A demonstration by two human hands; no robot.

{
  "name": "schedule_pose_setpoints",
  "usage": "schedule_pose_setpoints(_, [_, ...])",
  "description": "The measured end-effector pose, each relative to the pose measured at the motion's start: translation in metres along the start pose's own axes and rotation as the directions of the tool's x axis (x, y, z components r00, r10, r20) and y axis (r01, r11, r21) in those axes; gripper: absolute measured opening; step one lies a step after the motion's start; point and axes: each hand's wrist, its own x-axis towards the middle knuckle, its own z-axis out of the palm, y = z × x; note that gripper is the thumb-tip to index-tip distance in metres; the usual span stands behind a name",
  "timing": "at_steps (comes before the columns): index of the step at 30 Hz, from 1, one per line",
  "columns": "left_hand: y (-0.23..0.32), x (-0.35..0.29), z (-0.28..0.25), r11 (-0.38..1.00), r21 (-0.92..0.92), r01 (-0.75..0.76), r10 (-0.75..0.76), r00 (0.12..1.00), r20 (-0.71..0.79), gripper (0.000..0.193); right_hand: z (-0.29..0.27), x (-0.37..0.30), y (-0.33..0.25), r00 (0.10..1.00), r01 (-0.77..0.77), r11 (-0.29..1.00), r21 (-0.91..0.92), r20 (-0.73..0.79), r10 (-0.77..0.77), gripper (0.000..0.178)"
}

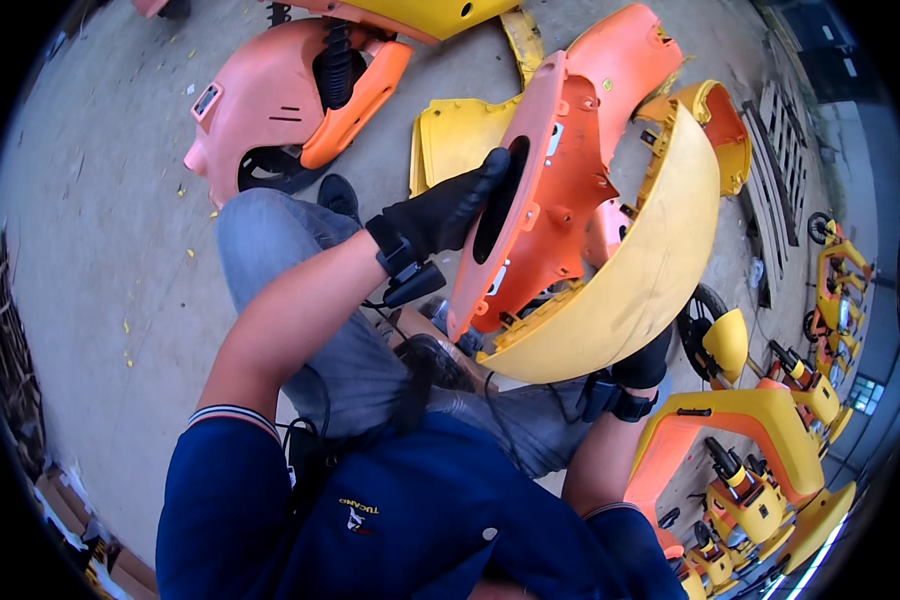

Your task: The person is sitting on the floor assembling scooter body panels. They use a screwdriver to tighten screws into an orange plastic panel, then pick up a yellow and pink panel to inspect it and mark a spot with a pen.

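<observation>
A salmon-and-orange plastic body panel [570, 190] stands on edge in front of me, its ribbed inner side turned to the right. My left hand [445, 210], in a black glove, is closed on this panel at its long oval opening. To the right a curved yellow plastic panel [625, 285] leans at a slant, with clips along its inner edge facing the orange one. Against the lower outer side of the yellow panel, my right hand [642, 365] holds it up. That hand is black-gloved too, and the panel hides its fingers. Whether the two panels touch at their lower ends I cannot tell.
A pink-and-orange body shell [275, 110] with a black spring lies at the upper left. Yellow panels [460, 135] lie beyond my hands. Several yellow-and-orange vehicles [745, 490] stand at the right, near a wooden pallet [780, 150]. Cables hang over my lap.
</observation>
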Motion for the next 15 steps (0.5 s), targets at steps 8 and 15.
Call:
schedule_pose_setpoints(8, [0.004,-0.002,-0.006,1.000,0.020,0.008,-0.009,0.997,0.071,0.068,0.016,0.006,-0.041,0.928,0.372,0.860,-0.350,0.126,-0.351,0.036])
schedule_pose_setpoints(15, [-0.007,0.002,-0.006,1.000,-0.019,0.019,-0.018,0.999,0.047,0.069,0.033,0.005,-0.077,0.999,-0.018,1.000,0.016,0.051,0.017,0.032])
